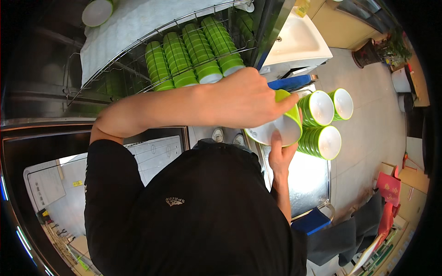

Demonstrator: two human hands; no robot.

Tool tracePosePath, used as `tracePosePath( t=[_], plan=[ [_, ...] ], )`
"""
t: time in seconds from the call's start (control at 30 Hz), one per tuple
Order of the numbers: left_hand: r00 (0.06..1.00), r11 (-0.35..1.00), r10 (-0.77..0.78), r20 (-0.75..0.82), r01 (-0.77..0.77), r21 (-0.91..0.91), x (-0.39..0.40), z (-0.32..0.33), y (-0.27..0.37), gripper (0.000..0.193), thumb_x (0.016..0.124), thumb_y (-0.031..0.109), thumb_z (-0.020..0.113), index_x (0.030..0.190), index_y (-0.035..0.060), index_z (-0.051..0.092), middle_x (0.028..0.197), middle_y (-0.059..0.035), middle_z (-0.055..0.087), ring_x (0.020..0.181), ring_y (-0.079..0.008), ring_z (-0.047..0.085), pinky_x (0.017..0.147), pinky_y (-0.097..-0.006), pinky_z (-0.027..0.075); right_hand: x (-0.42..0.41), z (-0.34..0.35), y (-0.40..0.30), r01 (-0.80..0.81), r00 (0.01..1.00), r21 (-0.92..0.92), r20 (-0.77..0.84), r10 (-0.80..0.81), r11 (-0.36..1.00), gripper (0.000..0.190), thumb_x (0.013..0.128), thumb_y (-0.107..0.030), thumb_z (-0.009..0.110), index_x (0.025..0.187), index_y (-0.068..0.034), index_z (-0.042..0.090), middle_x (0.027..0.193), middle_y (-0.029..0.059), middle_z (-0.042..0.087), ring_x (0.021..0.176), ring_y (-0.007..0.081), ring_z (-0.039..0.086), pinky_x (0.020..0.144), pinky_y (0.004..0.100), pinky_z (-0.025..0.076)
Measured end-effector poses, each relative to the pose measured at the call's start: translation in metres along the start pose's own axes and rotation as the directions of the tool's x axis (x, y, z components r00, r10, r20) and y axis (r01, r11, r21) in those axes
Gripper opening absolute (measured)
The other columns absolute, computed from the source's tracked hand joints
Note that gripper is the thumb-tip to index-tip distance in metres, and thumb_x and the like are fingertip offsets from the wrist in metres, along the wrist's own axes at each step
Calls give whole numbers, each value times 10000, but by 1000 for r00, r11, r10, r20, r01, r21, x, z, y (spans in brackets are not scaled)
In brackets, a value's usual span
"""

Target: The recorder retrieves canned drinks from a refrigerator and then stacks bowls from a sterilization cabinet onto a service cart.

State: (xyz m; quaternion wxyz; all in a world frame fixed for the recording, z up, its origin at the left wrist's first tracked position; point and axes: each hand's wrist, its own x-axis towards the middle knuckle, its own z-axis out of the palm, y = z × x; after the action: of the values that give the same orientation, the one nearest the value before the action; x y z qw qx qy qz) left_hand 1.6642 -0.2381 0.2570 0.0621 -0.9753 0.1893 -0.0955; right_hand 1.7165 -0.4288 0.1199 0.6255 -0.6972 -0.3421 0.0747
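A green bowl with a white inside [288, 129] is held tilted between both hands, over the near part of a steel cart. My left hand [257, 100] reaches across from the left and grips its upper rim. My right hand [283, 151] holds it from below, with the thumb inside. Just right of my hands, stacks of matching bowls [321, 108] lie on their sides, their white insides facing right. More green bowls [191, 55] stand in several rows in a wire rack inside a steel cabinet. Another bowl [97, 13] is at the upper left, by a white cloth [117, 32].
The steel cart [309, 183] has blue pads [312, 220] at its ends. A white sink [293, 38] stands beyond the cabinet's edge. A potted plant [364, 55] is at the upper right. Grey cloth [345, 234] hangs at the lower right. A dark-framed glass panel [157, 153] lies to the left.
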Motion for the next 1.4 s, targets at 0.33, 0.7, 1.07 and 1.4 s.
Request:
tracePosePath(
  t=[0.33,0.7,1.07,1.4],
  plan=[
    [863,870,-450,-230,482,104,-79,-98,-120,412,757,91,515,1159,25,569,811,-228,646,741,-351,652,713,-448,520,-46,-30,56,-525,748,365,-232,621,769,355,884,-138,496,1189,30,425,909,151,582,519,168,527,421,263,427],
    [72,13,-975,-210,963,269,-224,-131,-244,595,808,147,533,1374,44,383,1405,-195,394,1274,-347,401,1034,-397,369,-60,-17,49,-598,689,295,-287,666,745,574,903,-320,582,1330,-20,343,613,90,534,419,128,471,389,223,385],
    [31,-2,-995,-89,937,348,-338,-58,-370,412,880,349,435,1098,53,622,1172,-181,595,1091,-345,570,920,-453,452,-61,-41,34,-480,766,215,-371,525,851,548,926,-138,558,1403,-29,314,520,-24,415,462,41,339,443,201,269],
    [333,350,-931,-148,930,-113,-111,-112,-187,355,850,274,536,1047,-9,621,679,-95,601,567,-157,551,546,-312,438,-41,-44,60,-310,913,39,-265,309,950,413,908,-75,571,1303,-19,462,511,-47,436,440,24,371,433,181,299]
  ],
)
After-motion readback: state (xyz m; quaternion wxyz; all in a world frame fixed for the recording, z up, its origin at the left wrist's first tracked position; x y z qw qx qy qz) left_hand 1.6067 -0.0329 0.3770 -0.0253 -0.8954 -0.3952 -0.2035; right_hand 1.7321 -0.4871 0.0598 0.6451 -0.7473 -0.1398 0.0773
